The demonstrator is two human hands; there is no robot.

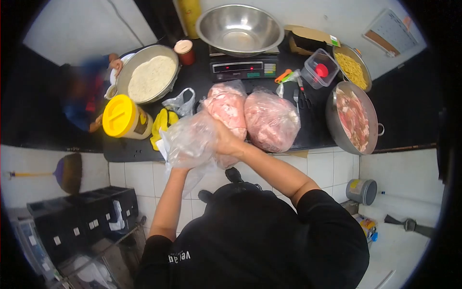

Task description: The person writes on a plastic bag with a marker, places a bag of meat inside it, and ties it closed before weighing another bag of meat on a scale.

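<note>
A crumpled clear plastic bag (pixel 192 139) is between my hands at the table's front edge. My right hand (pixel 227 139) is closed on its right side, the fingertips partly hidden by the film. My left hand (pixel 182 166) is behind or inside the bag, so its fingers are covered. Just beyond my right hand lies a clear bag of pale pink raw meat (pixel 225 108). A second bag of meat (pixel 272 120) sits to its right, touching it. Left of my hands are a yellow plastic bag (pixel 162 124) and a white plastic bag (pixel 182 102).
A steel bowl (pixel 240 29) stands on a digital scale (pixel 243 67). At left are a basin of flour (pixel 151 79), a yellow-lidded tub (pixel 126 117) and another person (pixel 84 96). A pot of sliced meat (pixel 353 118), knives (pixel 302 94) and a clear container (pixel 320 70) are at right.
</note>
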